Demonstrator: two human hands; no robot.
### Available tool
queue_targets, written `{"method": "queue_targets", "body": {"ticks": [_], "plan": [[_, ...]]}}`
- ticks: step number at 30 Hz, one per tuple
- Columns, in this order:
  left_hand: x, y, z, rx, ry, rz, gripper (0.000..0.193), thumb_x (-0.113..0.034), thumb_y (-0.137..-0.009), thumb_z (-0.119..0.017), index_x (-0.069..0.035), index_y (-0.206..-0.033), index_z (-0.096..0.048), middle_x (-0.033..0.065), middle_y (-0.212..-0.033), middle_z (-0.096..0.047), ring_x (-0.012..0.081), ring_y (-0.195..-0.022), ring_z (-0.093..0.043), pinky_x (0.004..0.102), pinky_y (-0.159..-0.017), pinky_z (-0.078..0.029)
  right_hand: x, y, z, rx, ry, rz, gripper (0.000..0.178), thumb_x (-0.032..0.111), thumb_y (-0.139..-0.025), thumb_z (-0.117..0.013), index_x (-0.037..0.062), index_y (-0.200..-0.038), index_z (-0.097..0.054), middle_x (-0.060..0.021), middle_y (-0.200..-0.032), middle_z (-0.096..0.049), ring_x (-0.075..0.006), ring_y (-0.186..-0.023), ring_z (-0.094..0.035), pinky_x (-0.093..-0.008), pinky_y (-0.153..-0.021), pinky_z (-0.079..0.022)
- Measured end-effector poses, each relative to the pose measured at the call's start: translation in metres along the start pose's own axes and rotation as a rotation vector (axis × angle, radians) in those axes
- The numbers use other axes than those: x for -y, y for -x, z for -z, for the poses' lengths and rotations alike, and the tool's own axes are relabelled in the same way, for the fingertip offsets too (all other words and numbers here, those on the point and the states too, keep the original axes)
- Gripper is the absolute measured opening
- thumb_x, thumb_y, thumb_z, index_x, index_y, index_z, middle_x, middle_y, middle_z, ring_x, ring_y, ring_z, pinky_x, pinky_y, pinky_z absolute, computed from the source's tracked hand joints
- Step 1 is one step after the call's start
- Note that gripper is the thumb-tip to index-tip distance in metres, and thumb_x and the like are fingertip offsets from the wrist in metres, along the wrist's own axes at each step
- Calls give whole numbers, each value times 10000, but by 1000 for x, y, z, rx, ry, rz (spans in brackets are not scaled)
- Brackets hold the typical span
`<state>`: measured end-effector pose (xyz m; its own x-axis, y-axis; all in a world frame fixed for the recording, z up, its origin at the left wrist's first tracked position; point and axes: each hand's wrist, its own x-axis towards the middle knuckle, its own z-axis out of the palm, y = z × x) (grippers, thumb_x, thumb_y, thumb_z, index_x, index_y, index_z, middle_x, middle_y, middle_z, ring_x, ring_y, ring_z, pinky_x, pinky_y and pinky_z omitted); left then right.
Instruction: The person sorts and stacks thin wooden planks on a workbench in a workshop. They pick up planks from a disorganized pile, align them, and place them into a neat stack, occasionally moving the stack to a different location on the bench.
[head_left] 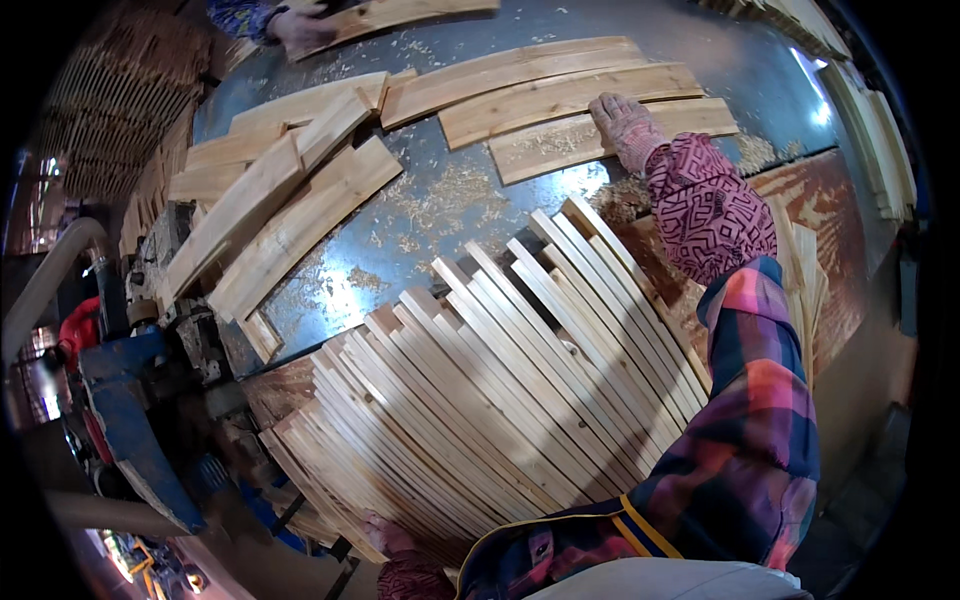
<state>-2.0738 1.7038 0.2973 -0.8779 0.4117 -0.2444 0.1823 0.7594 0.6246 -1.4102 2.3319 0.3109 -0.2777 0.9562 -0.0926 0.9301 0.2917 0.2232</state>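
My right hand (628,130), in a pale, stained glove under a pink patterned sleeve cover, reaches across the metal table. Its fingers lie stretched over the nearest loose wooden board (548,148), towards the long board (575,100) behind it. Low in the view, my left hand (388,535) rests at the near left end of a wide row of wooden slats (500,385), which stand on edge packed side by side. Its fingers look extended against the outer slats; part of the hand is hard to see. The row's far ends are uneven.
Another person's gloved hand (298,28) touches a board (400,14) at the far edge. Crossed boards (300,240) lie on the left, beside blue machinery (130,410). Wood shavings (455,205) litter the metal table (400,275). Stacked slats (120,110) stand far left.
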Motion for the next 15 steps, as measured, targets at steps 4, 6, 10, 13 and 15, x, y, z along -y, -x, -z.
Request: {"method": "queue_targets", "body": {"ticks": [4, 6, 10, 13, 15], "plan": [[-5, 16, -14, -44, 183, -31, 465, -406, -1082, -362, -106, -1405, -510, 161, -1204, -635, 279, -1040, -637, 423, -918, -523, -2, -36, 10, 249, -33, -22, 509, 146, -908, -566, 90, -1403, -464, -136, -1390, -529, -299, -1319, -512, -378, -1048, -467], [44, -7, 15, 66, -98, -409, 468, -419, -1082, -374, -111, -1406, -510, 147, -1187, -635, 268, -1038, -631, 417, -918, -535, -2, -75, 57, 584, -135, -129, 530, 184, -937, -537, 105, -1451, -436, -141, -1462, -497, -294, -1361, -489, -379, -1062, -460], [7, 2, -9, 145, 651, 80, 485, -427, -1090, -366, -107, -1430, -497, 127, -1210, -623, 258, -1056, -617, 421, -940, -533, -15, -101, 29, 69, -157, -248, 567, 195, -943, -524, 161, -1496, -405, -150, -1535, -433, -308, -1438, -402, -435, -1136, -375], [-30, 18, -18, 145, 845, 235, 500, -428, -1098, -353, -101, -1452, -486, 114, -1235, -613, 254, -1072, -608, 427, -959, -527, 3, -109, -2, 66, -121, -67, 537, 150, -915, -517, 153, -1447, -442, -161, -1530, -430, -328, -1432, -383, -477, -1163, -294], [-15, 26, -16, 139, 798, 170, 503, -418, -1105, -337, -106, -1481, -454, 107, -1253, -607, 253, -1082, -605, 436, -964, -526, 11, -116, -22, -20, -81, -91, 533, 142, -905, -520, 144, -1433, -448, -163, -1510, -448, -321, -1405, -411, -470, -1148, -310]]}}
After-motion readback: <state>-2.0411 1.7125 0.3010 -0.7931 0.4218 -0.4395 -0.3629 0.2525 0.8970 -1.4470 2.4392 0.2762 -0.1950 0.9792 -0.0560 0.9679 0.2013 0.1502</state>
